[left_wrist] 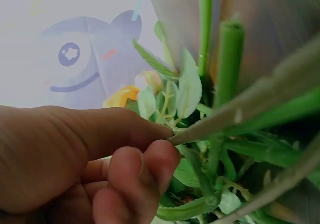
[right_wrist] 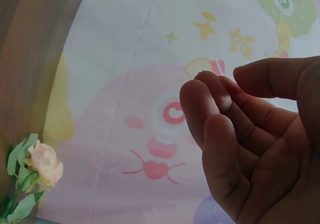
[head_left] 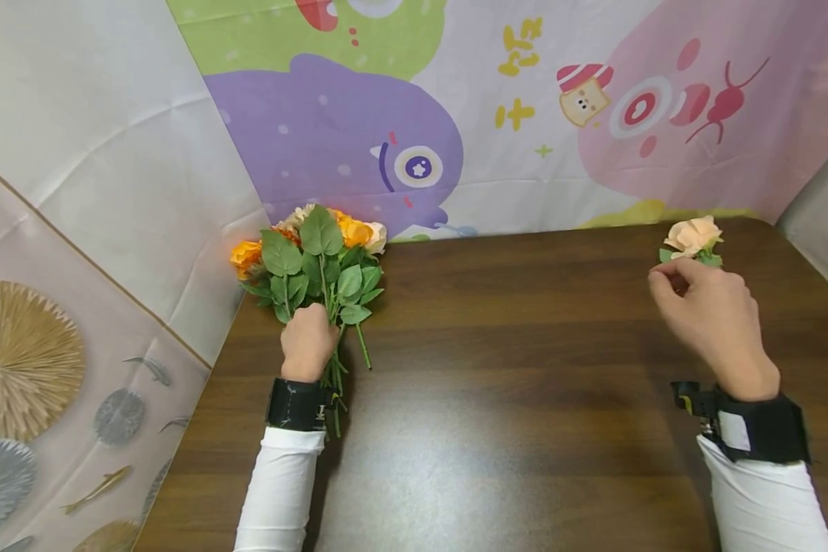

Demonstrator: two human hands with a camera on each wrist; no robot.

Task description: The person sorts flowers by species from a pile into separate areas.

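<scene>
On the left of the table, my left hand point(head_left: 308, 341) rests among a bunch of artificial flowers. Orange blooms point(head_left: 354, 230) and cream ones lie toward the wall, with green leaves point(head_left: 321, 231) over them. The left wrist view shows thumb and fingertips pinching a thin flower stem point(left_wrist: 245, 102), with thicker green stems behind it. Far to the right, a peach rose point(head_left: 692, 234) lies near the table's back edge. My right hand point(head_left: 714, 318) hovers just in front of it, fingers loosely curved. In the right wrist view, nothing is between thumb and fingers, and the rose is off to the left.
A dark wooden table point(head_left: 497, 360) spans the space between both hands. Behind it hangs a cloth printed with cartoon figures point(head_left: 386, 146). Patterned fabric point(head_left: 110, 253) hangs along the left side. Cut stem ends point(head_left: 364, 349) stick out toward me from the bunch.
</scene>
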